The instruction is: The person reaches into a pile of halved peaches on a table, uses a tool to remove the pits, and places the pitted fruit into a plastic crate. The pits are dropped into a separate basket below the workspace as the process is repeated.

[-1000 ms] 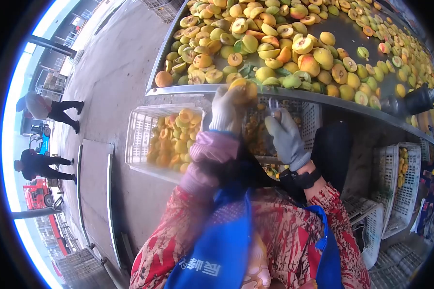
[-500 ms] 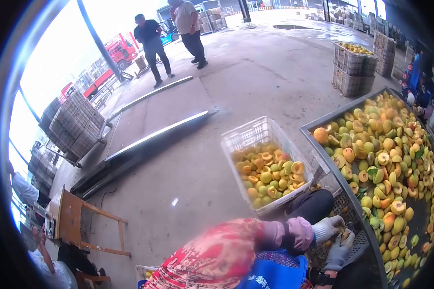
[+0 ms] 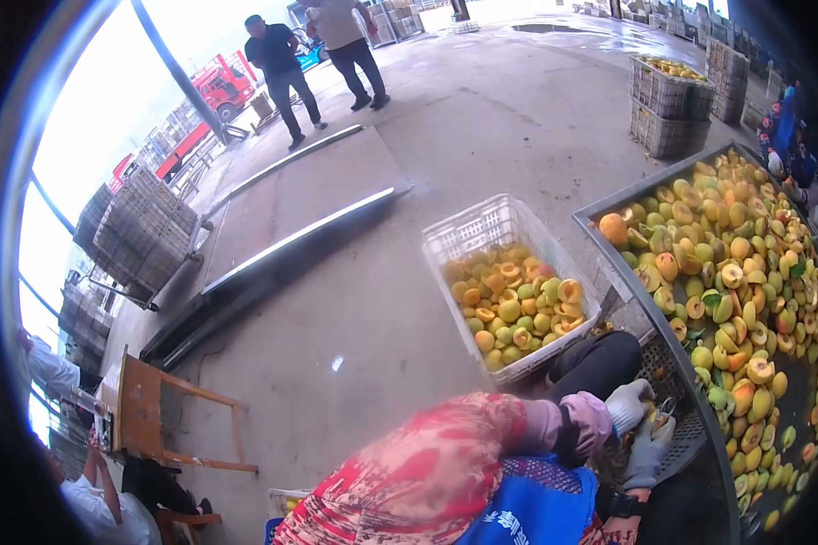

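Observation:
My left hand (image 3: 629, 406), in a pale knit glove, has its fingers curled around a peach piece (image 3: 656, 421) that is mostly hidden. Close against it, my gloved right hand (image 3: 648, 451) is closed on a small metal looped tool (image 3: 669, 406), whose shiny end shows above the fingers. Both hands meet over a dark perforated crate (image 3: 683, 447) by my lap. Beside them on the right, many peach halves (image 3: 734, 272) cover a metal-edged sorting table (image 3: 650, 318). A white plastic crate (image 3: 468, 238) beyond my knee holds more cut peaches (image 3: 518, 313).
Two people (image 3: 282, 77) stand near a metal-edged floor ramp (image 3: 309, 222). Crate stacks are at left (image 3: 145, 232) and back right (image 3: 671, 113). A wooden stool (image 3: 141, 404) lies left, near a seated person (image 3: 109, 500). Another worker (image 3: 786, 136) is across the table.
The view has shifted slightly, with the floor items appearing higher. My hands stay together at the same spot over the perforated crate, and the metal tool's end now shows more clearly.

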A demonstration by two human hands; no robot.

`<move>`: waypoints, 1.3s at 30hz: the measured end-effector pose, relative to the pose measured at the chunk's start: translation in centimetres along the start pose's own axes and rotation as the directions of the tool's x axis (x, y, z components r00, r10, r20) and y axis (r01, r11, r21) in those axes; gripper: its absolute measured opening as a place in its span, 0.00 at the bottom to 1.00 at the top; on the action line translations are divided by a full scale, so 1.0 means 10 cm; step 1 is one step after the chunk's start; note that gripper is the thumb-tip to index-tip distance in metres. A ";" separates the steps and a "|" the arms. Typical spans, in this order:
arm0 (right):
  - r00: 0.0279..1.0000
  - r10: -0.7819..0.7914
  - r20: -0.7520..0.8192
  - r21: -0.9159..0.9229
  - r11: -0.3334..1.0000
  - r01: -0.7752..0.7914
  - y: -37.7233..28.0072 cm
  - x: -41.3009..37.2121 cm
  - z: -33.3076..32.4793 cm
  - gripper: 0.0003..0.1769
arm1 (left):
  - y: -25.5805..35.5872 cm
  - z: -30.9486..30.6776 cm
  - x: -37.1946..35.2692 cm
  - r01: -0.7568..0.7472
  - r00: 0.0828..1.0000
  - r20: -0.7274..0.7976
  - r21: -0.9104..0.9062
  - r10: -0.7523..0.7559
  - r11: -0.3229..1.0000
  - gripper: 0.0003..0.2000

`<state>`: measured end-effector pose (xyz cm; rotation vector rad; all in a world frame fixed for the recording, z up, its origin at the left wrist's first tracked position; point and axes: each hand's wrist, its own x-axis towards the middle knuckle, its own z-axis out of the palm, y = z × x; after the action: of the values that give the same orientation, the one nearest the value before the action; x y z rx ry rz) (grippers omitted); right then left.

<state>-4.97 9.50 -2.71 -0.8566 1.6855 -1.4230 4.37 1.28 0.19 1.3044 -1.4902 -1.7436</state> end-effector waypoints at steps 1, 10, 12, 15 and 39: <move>0.996 0.075 0.050 0.226 0.970 -0.084 -0.12 -0.11 0.05 0.15 | 0.03 0.03 0.03 0.011 0.998 -0.056 -0.015 -0.012 1.000 0.10; 0.974 0.083 -0.213 -0.305 0.941 -0.147 -0.36 -0.35 -0.07 0.09 | 0.08 0.07 0.38 0.284 0.932 0.363 -0.714 -0.009 0.640 0.11; 0.976 0.064 -0.209 -0.308 0.943 -0.128 -0.33 -0.29 0.03 0.09 | -0.01 0.06 0.36 0.494 0.860 0.499 -0.758 -0.108 0.426 0.11; 0.986 0.021 -0.167 -0.366 0.927 -0.082 -0.19 -0.22 0.03 0.10 | -0.02 0.12 0.35 0.342 0.924 0.359 -0.631 -0.128 0.697 0.12; 0.956 0.235 0.174 -0.012 0.972 -0.237 -0.17 -0.08 -0.09 0.14 | 0.15 0.18 0.39 0.227 0.959 0.232 -0.291 -0.162 0.929 0.16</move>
<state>-5.33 10.36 -0.80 -0.7253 1.5880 -1.1592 0.87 -1.59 0.17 1.1654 -1.1467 -2.1988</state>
